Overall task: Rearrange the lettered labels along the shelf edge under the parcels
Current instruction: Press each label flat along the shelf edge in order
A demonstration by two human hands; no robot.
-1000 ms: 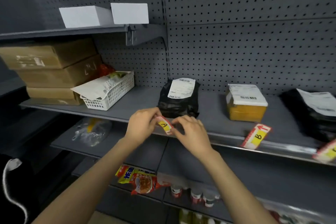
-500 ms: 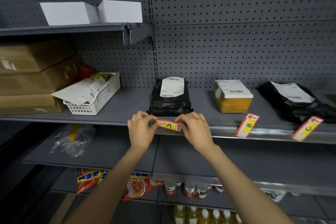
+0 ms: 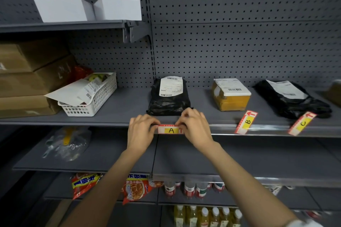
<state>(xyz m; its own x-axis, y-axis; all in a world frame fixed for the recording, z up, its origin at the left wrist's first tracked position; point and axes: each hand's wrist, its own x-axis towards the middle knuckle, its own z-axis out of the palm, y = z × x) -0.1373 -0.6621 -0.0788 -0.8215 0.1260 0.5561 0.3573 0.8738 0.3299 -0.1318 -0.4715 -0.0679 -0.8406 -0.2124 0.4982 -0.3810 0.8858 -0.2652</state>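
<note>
At shelf edge, below left black parcel: label A lying level. Left hand, right hand pinch its ends, fingertips closed, likely pressing it flush. B, C to right, tilted, untouched, probably next.

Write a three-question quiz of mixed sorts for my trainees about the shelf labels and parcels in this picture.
1. True or false: the A label lies level along the shelf edge.
2. Which labels stand tilted? (a) A and B (b) B and C (c) only C
3. Fill in: the parcel behind the B label is a ____ box.

Key: 1 true; 2 b, B and the C label; 3 yellow, the yellow box.
</note>
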